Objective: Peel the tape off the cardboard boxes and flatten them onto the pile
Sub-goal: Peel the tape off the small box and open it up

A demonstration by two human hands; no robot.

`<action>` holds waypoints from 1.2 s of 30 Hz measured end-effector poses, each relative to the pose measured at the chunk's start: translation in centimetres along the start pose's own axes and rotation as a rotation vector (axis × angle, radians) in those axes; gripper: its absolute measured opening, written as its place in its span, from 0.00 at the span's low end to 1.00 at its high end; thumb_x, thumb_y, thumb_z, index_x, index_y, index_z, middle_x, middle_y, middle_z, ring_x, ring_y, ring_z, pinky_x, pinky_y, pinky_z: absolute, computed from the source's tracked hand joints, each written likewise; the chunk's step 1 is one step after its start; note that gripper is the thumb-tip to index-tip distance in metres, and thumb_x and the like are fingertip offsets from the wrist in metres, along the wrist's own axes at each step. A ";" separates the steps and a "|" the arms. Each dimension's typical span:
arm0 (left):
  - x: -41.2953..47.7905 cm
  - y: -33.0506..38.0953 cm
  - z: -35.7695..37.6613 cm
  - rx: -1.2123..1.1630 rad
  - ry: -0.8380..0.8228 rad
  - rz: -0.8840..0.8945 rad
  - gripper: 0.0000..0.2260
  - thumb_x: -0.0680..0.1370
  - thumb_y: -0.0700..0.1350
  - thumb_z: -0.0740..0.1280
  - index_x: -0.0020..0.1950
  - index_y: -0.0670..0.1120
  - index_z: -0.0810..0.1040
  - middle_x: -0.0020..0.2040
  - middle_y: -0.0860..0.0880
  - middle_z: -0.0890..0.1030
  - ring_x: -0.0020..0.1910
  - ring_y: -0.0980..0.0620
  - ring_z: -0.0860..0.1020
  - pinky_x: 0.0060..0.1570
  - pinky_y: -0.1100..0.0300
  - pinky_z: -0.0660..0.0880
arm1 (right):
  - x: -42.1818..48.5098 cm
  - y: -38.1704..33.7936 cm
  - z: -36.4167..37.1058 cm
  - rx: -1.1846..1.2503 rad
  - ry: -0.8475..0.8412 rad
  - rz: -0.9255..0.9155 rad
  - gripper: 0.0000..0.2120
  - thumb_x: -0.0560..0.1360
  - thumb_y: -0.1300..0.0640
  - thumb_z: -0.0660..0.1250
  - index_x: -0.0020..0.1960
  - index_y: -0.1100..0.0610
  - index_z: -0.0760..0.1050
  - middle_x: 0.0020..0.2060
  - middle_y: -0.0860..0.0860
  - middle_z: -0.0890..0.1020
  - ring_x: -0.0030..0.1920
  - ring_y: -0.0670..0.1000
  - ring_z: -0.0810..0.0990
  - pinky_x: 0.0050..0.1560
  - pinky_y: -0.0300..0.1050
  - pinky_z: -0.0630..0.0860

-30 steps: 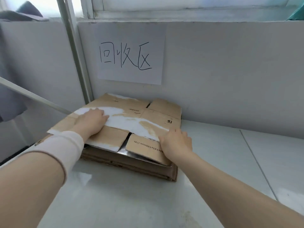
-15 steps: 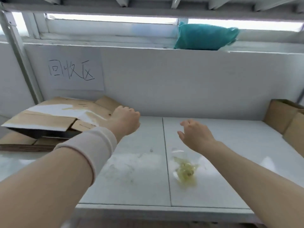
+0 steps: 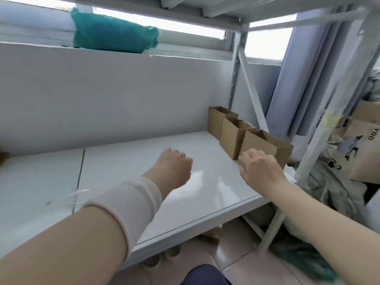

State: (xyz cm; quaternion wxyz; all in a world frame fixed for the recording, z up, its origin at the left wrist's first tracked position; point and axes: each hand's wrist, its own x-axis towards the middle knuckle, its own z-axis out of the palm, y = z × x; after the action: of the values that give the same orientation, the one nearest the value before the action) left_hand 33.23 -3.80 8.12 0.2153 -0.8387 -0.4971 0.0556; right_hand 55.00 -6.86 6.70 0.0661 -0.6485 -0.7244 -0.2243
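Note:
Three small brown cardboard boxes stand in a row at the right end of the white shelf (image 3: 123, 161): the nearest box (image 3: 267, 146), the middle box (image 3: 232, 136) and the far box (image 3: 214, 120). My right hand (image 3: 259, 166) hovers just in front of the nearest box with fingers loosely curled and holds nothing. My left hand (image 3: 174, 167), with a white wrist sleeve, floats over the middle of the shelf, fingers curled, empty. The flattened pile is out of view to the left.
A clear tape scrap (image 3: 76, 196) lies on the shelf at the left. A teal bag (image 3: 115, 34) sits on the window ledge. Shelf posts (image 3: 320, 128) stand at the right, with bigger cardboard boxes (image 3: 362, 145) and grey cloth beyond.
Both hands have left the flattened pile and swung right across the shelf. The view turned right, so the pile and sign are gone and the standing boxes are close.

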 end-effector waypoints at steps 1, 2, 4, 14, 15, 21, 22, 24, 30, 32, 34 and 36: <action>1.2 1.5 0.0 -0.016 0.007 0.030 0.17 0.81 0.51 0.53 0.67 0.45 0.68 0.64 0.44 0.73 0.62 0.45 0.71 0.59 0.54 0.64 | -0.5 1.5 0.5 0.001 0.000 0.017 0.14 0.76 0.52 0.61 0.55 0.60 0.75 0.50 0.55 0.79 0.46 0.55 0.78 0.43 0.46 0.74; 2.4 3.1 0.2 -0.036 0.008 0.060 0.18 0.81 0.51 0.53 0.67 0.45 0.69 0.64 0.45 0.73 0.62 0.45 0.71 0.59 0.54 0.64 | -0.9 3.1 1.1 0.008 0.019 0.034 0.12 0.73 0.54 0.66 0.52 0.61 0.77 0.46 0.56 0.81 0.42 0.56 0.79 0.39 0.47 0.75; 4.7 6.1 0.7 -0.090 0.003 0.112 0.17 0.81 0.51 0.54 0.66 0.45 0.69 0.63 0.45 0.74 0.61 0.45 0.72 0.58 0.55 0.65 | -1.6 6.4 2.8 0.020 0.064 0.072 0.11 0.66 0.60 0.73 0.47 0.62 0.79 0.41 0.57 0.82 0.37 0.57 0.81 0.33 0.48 0.78; 16.2 16.5 2.6 -0.908 -0.185 -0.029 0.36 0.77 0.63 0.56 0.77 0.47 0.45 0.77 0.45 0.55 0.73 0.45 0.60 0.67 0.51 0.64 | -1.5 15.3 11.8 0.489 0.178 0.472 0.16 0.75 0.60 0.63 0.62 0.61 0.69 0.58 0.54 0.75 0.52 0.53 0.78 0.44 0.47 0.75; 17.0 17.2 2.8 -0.978 -0.167 -0.042 0.38 0.76 0.64 0.56 0.77 0.47 0.43 0.77 0.46 0.52 0.75 0.46 0.58 0.69 0.51 0.62 | -1.0 15.6 12.5 0.569 0.185 0.521 0.18 0.76 0.60 0.62 0.64 0.60 0.67 0.60 0.54 0.74 0.54 0.51 0.76 0.47 0.48 0.75; 19.1 19.5 3.6 -1.233 -0.102 -0.125 0.39 0.74 0.65 0.59 0.77 0.49 0.47 0.77 0.49 0.54 0.74 0.48 0.58 0.70 0.52 0.61 | 1.5 15.9 14.7 1.038 0.028 0.680 0.22 0.78 0.55 0.61 0.70 0.55 0.63 0.63 0.48 0.74 0.56 0.46 0.73 0.54 0.42 0.68; 19.2 19.6 3.7 -1.265 -0.100 -0.123 0.38 0.74 0.64 0.60 0.77 0.49 0.48 0.76 0.49 0.56 0.73 0.49 0.60 0.69 0.52 0.62 | 1.5 15.7 14.9 1.036 0.031 0.672 0.19 0.78 0.55 0.60 0.68 0.55 0.66 0.61 0.49 0.76 0.54 0.46 0.73 0.52 0.41 0.67; 18.9 19.6 3.6 -1.322 -0.089 -0.130 0.37 0.75 0.62 0.61 0.77 0.48 0.49 0.75 0.49 0.59 0.72 0.49 0.62 0.69 0.52 0.63 | 1.1 15.1 15.0 1.027 0.067 0.658 0.16 0.78 0.56 0.60 0.65 0.55 0.70 0.58 0.49 0.78 0.51 0.45 0.74 0.48 0.38 0.67; 14.4 18.0 0.3 -1.460 -0.055 -0.083 0.24 0.79 0.53 0.60 0.73 0.48 0.59 0.68 0.53 0.70 0.66 0.53 0.70 0.54 0.68 0.66 | -1.3 12.5 11.8 1.130 0.226 0.605 0.15 0.77 0.57 0.63 0.64 0.55 0.72 0.55 0.51 0.77 0.48 0.45 0.76 0.37 0.20 0.70; 11.8 16.5 -1.4 -1.504 0.000 -0.081 0.22 0.79 0.52 0.59 0.72 0.51 0.60 0.64 0.56 0.71 0.63 0.55 0.72 0.50 0.72 0.67 | -1.8 11.0 9.3 1.169 0.277 0.567 0.16 0.76 0.54 0.64 0.64 0.52 0.72 0.55 0.51 0.77 0.48 0.43 0.77 0.39 0.23 0.72; 8.8 14.3 -2.8 -1.527 0.054 -0.128 0.22 0.80 0.53 0.57 0.72 0.51 0.60 0.66 0.56 0.70 0.63 0.56 0.71 0.54 0.68 0.68 | -1.9 8.9 6.2 1.222 0.294 0.522 0.16 0.76 0.52 0.64 0.63 0.50 0.72 0.55 0.50 0.76 0.49 0.43 0.76 0.41 0.28 0.74; 5.8 11.6 -3.9 -1.511 0.124 -0.160 0.21 0.80 0.52 0.56 0.72 0.49 0.61 0.66 0.56 0.70 0.63 0.59 0.70 0.56 0.68 0.66 | -1.7 6.5 3.0 1.304 0.294 0.475 0.14 0.76 0.52 0.64 0.62 0.49 0.72 0.52 0.48 0.77 0.49 0.44 0.77 0.45 0.32 0.77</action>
State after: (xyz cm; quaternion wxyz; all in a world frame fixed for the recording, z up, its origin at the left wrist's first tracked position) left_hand 46.69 -4.79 7.52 -0.3863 -0.7212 -0.4462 -0.3627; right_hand 62.11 -6.80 4.95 0.5850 -0.5802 -0.5338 0.1905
